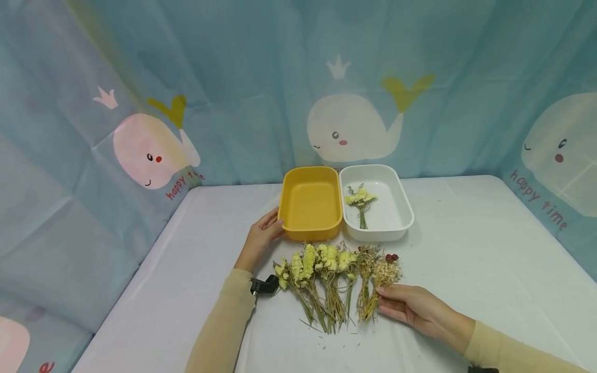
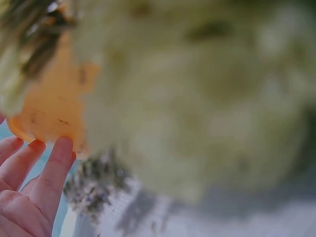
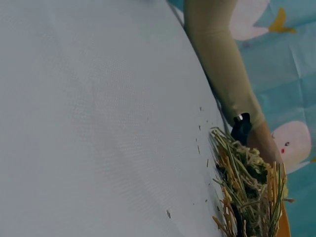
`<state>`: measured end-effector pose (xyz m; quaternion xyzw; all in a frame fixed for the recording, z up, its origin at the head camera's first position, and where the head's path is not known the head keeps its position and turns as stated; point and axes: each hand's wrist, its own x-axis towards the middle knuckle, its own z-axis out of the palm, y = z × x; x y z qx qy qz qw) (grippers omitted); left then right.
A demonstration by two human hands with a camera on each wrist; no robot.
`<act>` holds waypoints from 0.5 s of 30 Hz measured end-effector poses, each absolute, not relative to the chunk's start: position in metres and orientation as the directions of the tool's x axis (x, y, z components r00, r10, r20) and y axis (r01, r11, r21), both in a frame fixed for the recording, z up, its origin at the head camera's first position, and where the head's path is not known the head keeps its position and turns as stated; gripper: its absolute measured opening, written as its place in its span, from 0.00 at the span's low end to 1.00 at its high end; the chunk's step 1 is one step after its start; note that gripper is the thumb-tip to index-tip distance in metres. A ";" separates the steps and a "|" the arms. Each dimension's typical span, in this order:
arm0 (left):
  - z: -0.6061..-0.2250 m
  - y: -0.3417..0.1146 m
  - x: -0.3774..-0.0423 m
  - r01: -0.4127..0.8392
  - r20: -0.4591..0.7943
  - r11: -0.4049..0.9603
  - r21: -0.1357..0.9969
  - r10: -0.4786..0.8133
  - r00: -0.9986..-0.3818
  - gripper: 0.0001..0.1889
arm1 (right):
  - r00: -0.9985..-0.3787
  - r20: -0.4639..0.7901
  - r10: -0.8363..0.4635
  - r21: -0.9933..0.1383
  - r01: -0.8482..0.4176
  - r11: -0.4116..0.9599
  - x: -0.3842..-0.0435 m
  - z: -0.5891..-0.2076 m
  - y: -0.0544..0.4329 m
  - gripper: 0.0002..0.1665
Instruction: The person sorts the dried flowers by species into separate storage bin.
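My left hand touches the near left wall of the yellow tray. In the left wrist view, its fingers lie fairly straight against the tray. At the right end of a row of dried flower bunches, my right hand pinches the stems of a bunch of dried flowers with cream and dark red heads. Its fingertips are partly hidden by the stems. Yellow-headed bunches lie to the left, stems toward me. In the right wrist view, stems are not clear, but flower heads blur the left wrist view.
A white tray stands against the yellow one's right side, holding one yellow flower bunch. Small stem scraps lie on the white tablecloth near the stems. A blue whale-print curtain hangs behind the table.
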<state>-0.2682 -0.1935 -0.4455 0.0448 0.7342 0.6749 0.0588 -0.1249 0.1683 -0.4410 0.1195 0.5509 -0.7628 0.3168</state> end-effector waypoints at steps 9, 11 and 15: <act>-0.445 -0.193 -0.267 -0.015 -0.025 0.084 0.996 0.129 -0.991 0.31 | -0.779 -0.511 -0.363 -0.771 0.602 -0.206 -0.119 -0.434 0.171 0.03; -0.445 -0.193 -0.268 -0.011 -0.023 0.087 0.996 0.131 -0.991 0.31 | -0.781 -0.505 -0.367 -0.768 0.600 -0.221 -0.119 -0.431 0.172 0.03; -0.442 -0.193 -0.267 -0.018 -0.031 0.093 0.996 0.142 -0.989 0.31 | -0.789 -0.499 -0.360 -0.779 0.590 -0.213 -0.120 -0.427 0.173 0.02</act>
